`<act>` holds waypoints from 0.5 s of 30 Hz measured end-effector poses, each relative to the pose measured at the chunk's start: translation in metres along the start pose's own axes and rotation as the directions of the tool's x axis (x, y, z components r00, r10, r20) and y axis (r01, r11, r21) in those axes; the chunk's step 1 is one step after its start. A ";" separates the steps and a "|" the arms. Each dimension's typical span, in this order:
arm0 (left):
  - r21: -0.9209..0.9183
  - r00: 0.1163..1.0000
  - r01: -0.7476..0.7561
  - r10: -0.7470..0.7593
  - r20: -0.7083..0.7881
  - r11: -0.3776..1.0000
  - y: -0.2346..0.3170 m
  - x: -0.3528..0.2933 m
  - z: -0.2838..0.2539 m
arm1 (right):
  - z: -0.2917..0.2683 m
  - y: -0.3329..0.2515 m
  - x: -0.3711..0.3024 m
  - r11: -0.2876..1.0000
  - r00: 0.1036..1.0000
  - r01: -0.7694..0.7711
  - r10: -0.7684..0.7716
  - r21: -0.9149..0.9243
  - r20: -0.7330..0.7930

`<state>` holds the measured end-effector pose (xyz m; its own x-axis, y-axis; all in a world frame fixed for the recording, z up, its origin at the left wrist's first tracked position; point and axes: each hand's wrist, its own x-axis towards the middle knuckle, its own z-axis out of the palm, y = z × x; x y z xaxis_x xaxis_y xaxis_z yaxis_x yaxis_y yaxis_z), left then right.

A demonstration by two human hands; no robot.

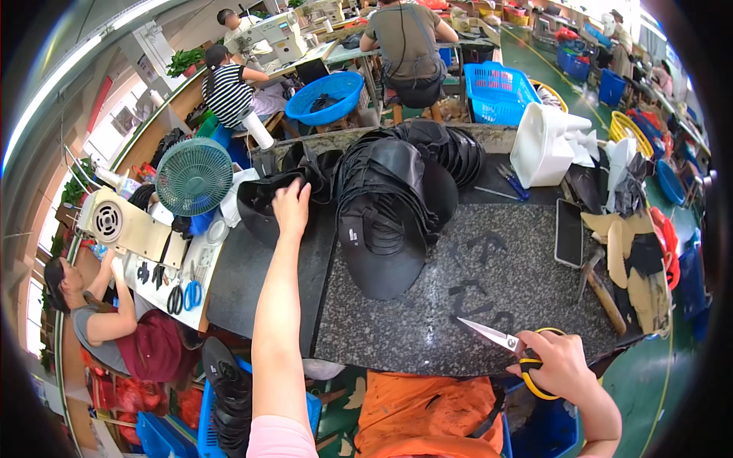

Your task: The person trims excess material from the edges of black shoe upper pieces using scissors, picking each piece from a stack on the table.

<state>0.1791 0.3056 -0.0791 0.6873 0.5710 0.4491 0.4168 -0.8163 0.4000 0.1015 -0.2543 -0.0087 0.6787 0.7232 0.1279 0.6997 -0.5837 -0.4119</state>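
Observation:
My left hand (291,208) reaches to the far left of the worktable, its fingers closed at the edge of a black leather shoe upper (259,200). The fingertips are partly hidden against the dark leather. Right of it, a thick stack of nested black shoe uppers (382,252) lies on the speckled stone slab (412,336). My right hand (556,362) is wrapped round the yellow-and-black handles of a pair of scissors (492,333) at the near right edge. The blades are nearly together and point left over the slab, close to small black offcuts (475,298).
A phone (569,232), a wooden-handled hammer (605,301) and tan leather scraps (617,252) lie at the right. A white plastic container (540,145) stands behind blue-handled tools (514,182). At left, a co-worker (114,320) sits beside a sewing machine (130,221) and green fan (194,176).

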 end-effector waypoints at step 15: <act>-0.072 0.844 -0.417 0.357 -0.401 0.906 0.078 -0.143 -0.008 | 0.035 -0.010 0.050 0.779 0.947 -0.226 0.315 0.584 -0.054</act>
<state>0.1085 0.1607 -0.1062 0.4897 0.2259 0.8421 0.0480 -0.9714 0.2327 0.1203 -0.1991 -0.0299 0.8757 0.4812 0.0402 0.2616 -0.4027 -0.8771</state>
